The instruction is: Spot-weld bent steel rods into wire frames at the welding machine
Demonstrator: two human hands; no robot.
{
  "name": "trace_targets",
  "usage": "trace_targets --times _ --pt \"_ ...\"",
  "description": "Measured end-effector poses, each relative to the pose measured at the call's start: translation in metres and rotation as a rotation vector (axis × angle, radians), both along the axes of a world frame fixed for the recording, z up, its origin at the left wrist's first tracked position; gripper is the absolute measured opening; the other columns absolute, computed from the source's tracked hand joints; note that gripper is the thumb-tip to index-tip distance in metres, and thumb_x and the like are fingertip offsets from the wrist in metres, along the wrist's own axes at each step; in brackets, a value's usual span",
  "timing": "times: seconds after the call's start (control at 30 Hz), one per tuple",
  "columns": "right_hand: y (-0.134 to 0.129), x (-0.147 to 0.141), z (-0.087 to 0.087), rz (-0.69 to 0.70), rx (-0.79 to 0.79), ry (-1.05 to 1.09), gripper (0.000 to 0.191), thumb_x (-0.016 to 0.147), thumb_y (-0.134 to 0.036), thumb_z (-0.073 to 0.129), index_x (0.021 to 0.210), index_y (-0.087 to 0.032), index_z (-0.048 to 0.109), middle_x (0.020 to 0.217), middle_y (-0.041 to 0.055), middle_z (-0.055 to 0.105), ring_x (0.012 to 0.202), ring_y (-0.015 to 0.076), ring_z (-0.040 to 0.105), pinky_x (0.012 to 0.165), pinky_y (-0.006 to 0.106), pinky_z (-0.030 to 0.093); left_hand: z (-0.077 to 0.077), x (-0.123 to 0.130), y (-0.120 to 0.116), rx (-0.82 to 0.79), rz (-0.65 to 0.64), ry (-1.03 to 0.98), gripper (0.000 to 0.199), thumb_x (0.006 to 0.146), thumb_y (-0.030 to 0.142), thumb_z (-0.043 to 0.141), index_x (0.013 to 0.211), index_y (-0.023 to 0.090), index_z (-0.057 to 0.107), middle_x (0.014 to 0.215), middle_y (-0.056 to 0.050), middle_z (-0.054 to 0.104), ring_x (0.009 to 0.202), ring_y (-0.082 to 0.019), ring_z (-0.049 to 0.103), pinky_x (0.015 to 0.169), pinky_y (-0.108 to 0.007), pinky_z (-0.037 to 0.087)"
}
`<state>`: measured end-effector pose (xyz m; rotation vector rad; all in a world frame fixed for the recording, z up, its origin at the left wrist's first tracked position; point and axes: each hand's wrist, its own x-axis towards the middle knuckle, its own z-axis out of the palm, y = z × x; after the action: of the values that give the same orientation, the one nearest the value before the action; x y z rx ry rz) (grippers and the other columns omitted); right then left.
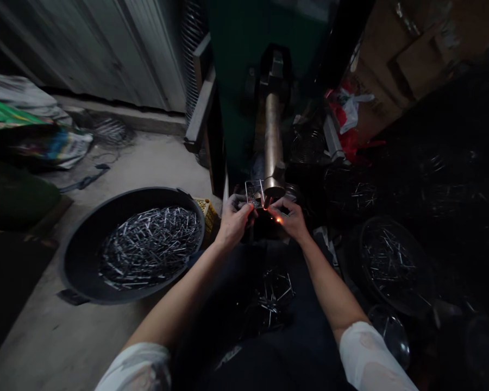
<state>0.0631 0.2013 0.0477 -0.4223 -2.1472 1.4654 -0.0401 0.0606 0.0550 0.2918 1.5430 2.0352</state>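
My left hand (233, 221) pinches a thin bent wire frame (246, 190) between thumb and fingers, just left of the tip of a machine's thick metal rod (273, 141). My right hand (292, 218) is closed with its fingertips together under the rod's end; what it grips is too small and dark to make out. An orange glow shows at the contact point, and a bright spark (279, 220) falls by the right fingers. Several short metal wire pieces (273, 298) lie on the dark cloth over my lap.
At my left stands a large black basin (75, 255) heaped with metal pieces, a yellow crate (207, 209) behind it. Another dark container (364, 233) with wire pieces is at the right. The green machine body (236, 81) rises ahead. Sacks (32, 130) lie by the wall.
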Motion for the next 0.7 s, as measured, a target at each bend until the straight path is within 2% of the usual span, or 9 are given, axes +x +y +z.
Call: trace_targets --times 0.13,0.23,0.3,0.4,0.5,0.57,0.6,0.63,0.7 --pt "0.003 0.014 0.001 0.013 -0.102 -0.017 0.024 0.077 -0.040 0.078 0.087 -0.021 0.067 0.089 0.0016 0.069 0.086 0.0179 0.065 0.083 0.031 0.052 0.006 0.005 -0.003 0.007 0.020 0.006 0.022 0.072 0.027 0.067 0.086 0.020 0.052 0.054 0.004 0.061 0.037 -0.008 0.047 0.037 -0.017 0.034" --pt "0.008 0.046 0.001 0.014 -0.191 -0.060 0.024 0.079 -0.037 0.076 0.094 -0.021 0.068 0.095 0.0035 0.072 0.091 0.0189 0.069 0.086 0.033 0.054 0.004 0.005 -0.023 0.003 0.070 -0.019 0.023 0.070 0.025 0.069 0.086 0.019 0.053 0.054 0.005 0.061 0.036 -0.008 0.047 0.037 -0.017 0.036" --pt "0.013 0.075 -0.003 0.005 -0.211 -0.129 0.022 0.083 -0.039 0.073 0.095 -0.020 0.069 0.096 0.0049 0.073 0.089 0.0189 0.071 0.083 0.033 0.055 -0.005 -0.002 -0.049 0.001 0.166 -0.069 0.026 0.068 0.023 0.071 0.088 0.019 0.055 0.055 0.006 0.060 0.038 -0.009 0.050 0.038 -0.018 0.039" --pt "0.019 0.119 -0.015 -0.042 -0.207 -0.246 0.026 0.086 -0.043 0.070 0.098 -0.021 0.065 0.089 0.0040 0.074 0.072 0.0157 0.070 0.069 0.029 0.055 -0.029 -0.016 -0.099 -0.014 0.366 -0.181 0.026 0.069 0.021 0.075 0.085 0.020 0.055 0.062 0.003 0.063 0.046 -0.009 0.054 0.040 -0.016 0.040" --pt "0.022 0.147 -0.030 -0.095 -0.199 -0.326 0.030 0.086 -0.046 0.070 0.099 -0.021 0.059 0.078 0.0006 0.072 0.055 0.0121 0.062 0.055 0.024 0.050 -0.052 -0.017 -0.144 -0.116 0.438 -0.308 0.030 0.075 0.036 0.077 0.086 0.018 0.055 0.083 -0.006 0.071 0.056 -0.009 0.059 0.046 -0.017 0.044" --pt "0.020 0.153 -0.038 -0.127 -0.202 -0.325 0.031 0.086 -0.048 0.070 0.098 -0.022 0.057 0.074 -0.0008 0.071 0.050 0.0108 0.059 0.052 0.023 0.046 -0.055 -0.001 -0.158 -0.237 0.381 -0.203 0.038 0.075 0.045 0.078 0.092 0.018 0.058 0.091 -0.007 0.071 0.061 -0.011 0.062 0.050 -0.019 0.045" --pt "0.019 0.153 -0.040 -0.148 -0.200 -0.311 0.032 0.086 -0.048 0.070 0.099 -0.022 0.056 0.073 -0.0014 0.071 0.049 0.0104 0.057 0.051 0.022 0.045 -0.052 0.012 -0.159 -0.306 0.297 -0.076 0.039 0.075 0.047 0.078 0.095 0.019 0.060 0.090 -0.006 0.071 0.064 -0.012 0.062 0.053 -0.020 0.046" --pt "0.018 0.151 -0.042 -0.166 -0.189 -0.298 0.032 0.086 -0.048 0.070 0.099 -0.022 0.056 0.071 -0.0021 0.070 0.048 0.0102 0.055 0.050 0.022 0.044 -0.048 0.028 -0.155 -0.382 0.180 0.087 0.037 0.076 0.048 0.077 0.095 0.019 0.062 0.086 -0.004 0.070 0.065 -0.014 0.062 0.056 -0.022 0.047" --pt "0.015 0.145 -0.044 -0.188 -0.144 -0.288 0.033 0.085 -0.047 0.070 0.101 -0.022 0.055 0.069 -0.0030 0.069 0.047 0.0103 0.054 0.049 0.022 0.042 -0.039 0.063 -0.138 -0.525 -0.194 0.431 0.031 0.084 0.050 0.068 0.084 0.019 0.066 0.079 -0.005 0.068 0.073 -0.018 0.064 0.065 -0.027 0.048"
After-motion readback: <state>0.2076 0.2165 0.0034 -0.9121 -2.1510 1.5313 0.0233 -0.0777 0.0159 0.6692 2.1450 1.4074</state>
